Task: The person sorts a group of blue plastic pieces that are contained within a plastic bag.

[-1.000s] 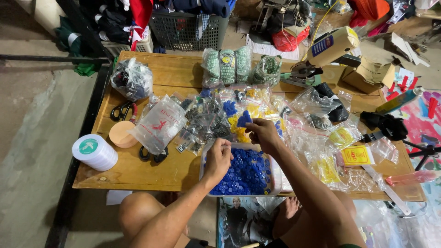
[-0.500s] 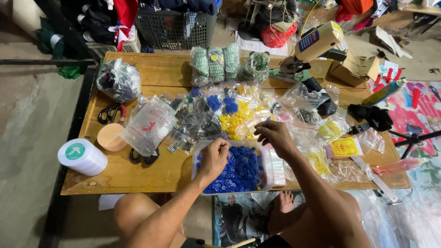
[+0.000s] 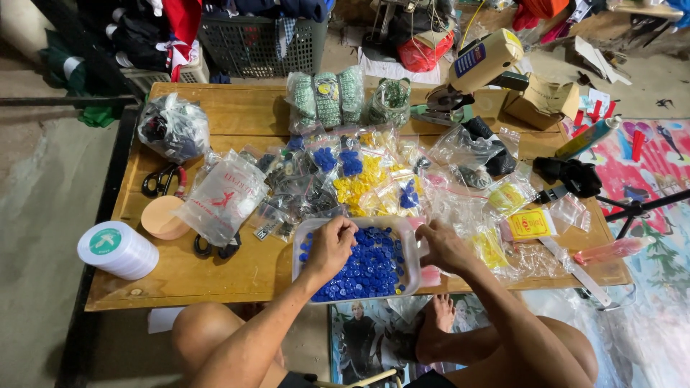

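clear button bags (image 3: 374, 176) mid-table | yellow label packet (image 3: 530, 224) right

Home sewing workshop: button bags (image 3: 359, 179), scissors (image 3: 162, 179).

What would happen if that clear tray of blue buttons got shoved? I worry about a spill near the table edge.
The tray looks like thin clear plastic, so it would probably flex. The blue buttons lie loose and heaped, so they would likely scatter. It sits close to the table edge, under the left hand, so tipping seems possible.
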